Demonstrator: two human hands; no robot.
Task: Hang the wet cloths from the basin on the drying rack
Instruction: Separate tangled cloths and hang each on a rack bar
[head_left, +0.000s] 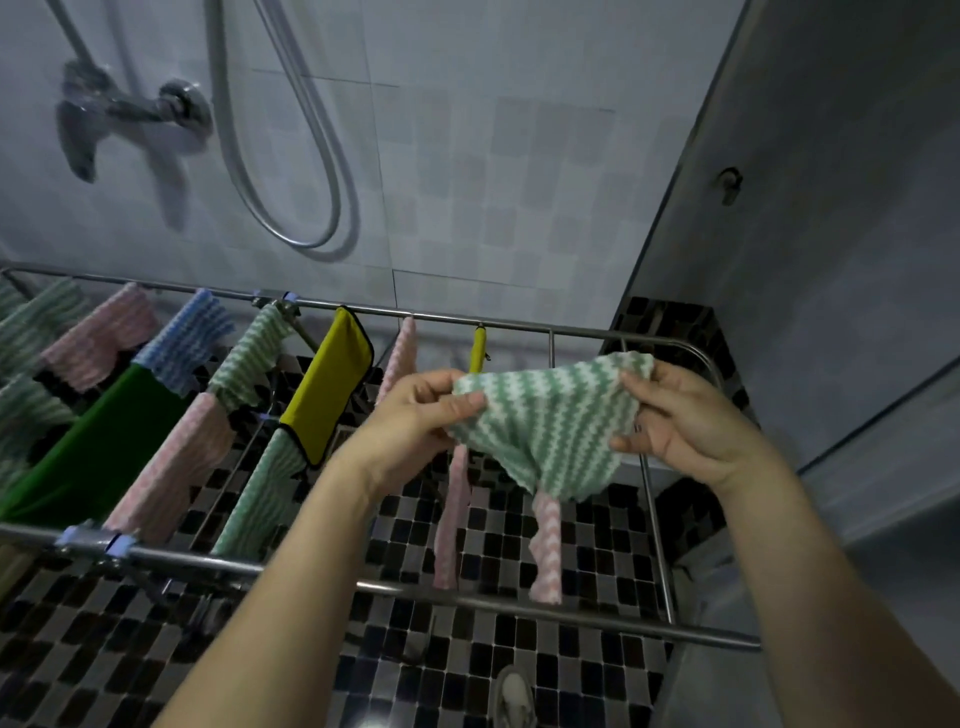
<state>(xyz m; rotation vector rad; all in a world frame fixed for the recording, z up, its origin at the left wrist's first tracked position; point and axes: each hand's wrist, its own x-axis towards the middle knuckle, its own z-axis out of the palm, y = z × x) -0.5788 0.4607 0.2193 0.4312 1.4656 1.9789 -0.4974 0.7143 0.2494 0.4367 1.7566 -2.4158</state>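
Two hands hold one green-and-white striped cloth (550, 415) stretched between them. The left hand (415, 410) has its grip pinched on the left edge, and the right hand (685, 421) has its grip clamped on the right corner. The cloth is in the air above the right end of one metal drying rack (623, 625). On the rack hang one blue striped cloth (187, 338), one plain green cloth (93, 441), two yellow cloths (332, 384), and several pink striped cloths (176, 467) and green striped cloths (249, 353), which overlap too much to count. One shower hose (224, 130) loops on the tiled wall (467, 182).
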